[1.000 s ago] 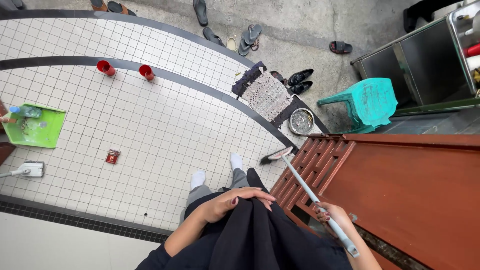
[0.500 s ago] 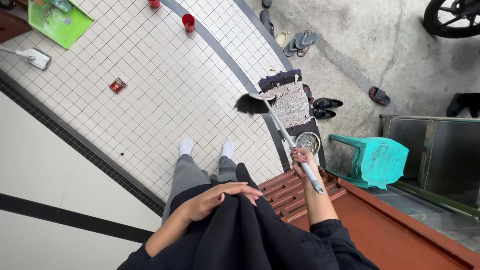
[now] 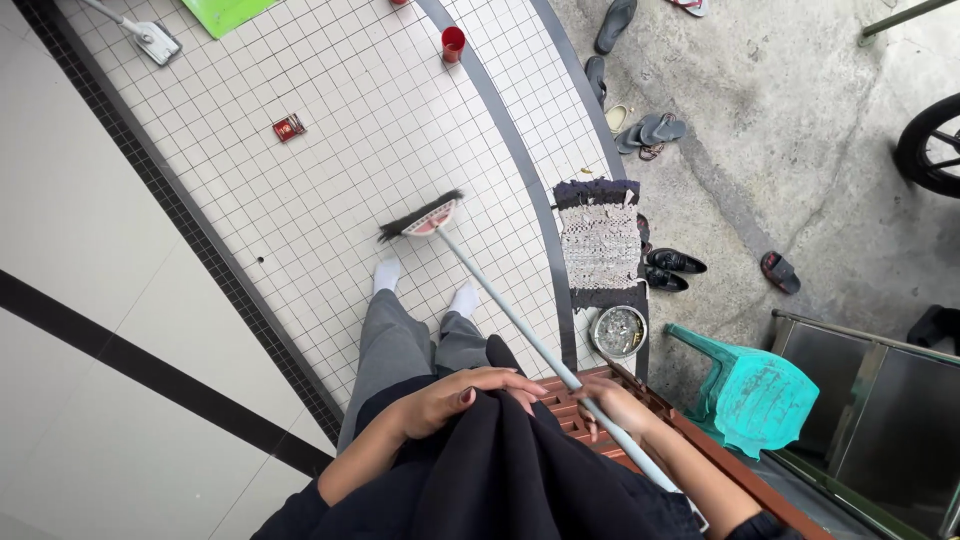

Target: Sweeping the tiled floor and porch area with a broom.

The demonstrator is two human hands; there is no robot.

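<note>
My right hand (image 3: 608, 405) grips the pale grey handle of a broom (image 3: 505, 308). The handle slants up and left to the dark bristle head (image 3: 421, 216), which hangs just above the white tiled floor (image 3: 330, 190) ahead of my socked feet (image 3: 387, 272). My left hand (image 3: 462, 392) lies flat against the black cloth (image 3: 500, 470) of my clothing at my waist, fingers together. A small red packet (image 3: 289, 127) lies on the tiles further off.
A woven doormat (image 3: 599, 245) lies at the tile edge, with a round metal bowl (image 3: 618, 331) and black shoes (image 3: 668, 271) beside it. A turquoise plastic stool (image 3: 762, 392) stands at right. A red cup (image 3: 453, 44), a mop head (image 3: 152, 37) and sandals (image 3: 648, 131) lie farther away.
The view has swung left and the broom head has moved from beside the doormat out over the white tiles in front of my feet. My left hand has stayed at my waist.
</note>
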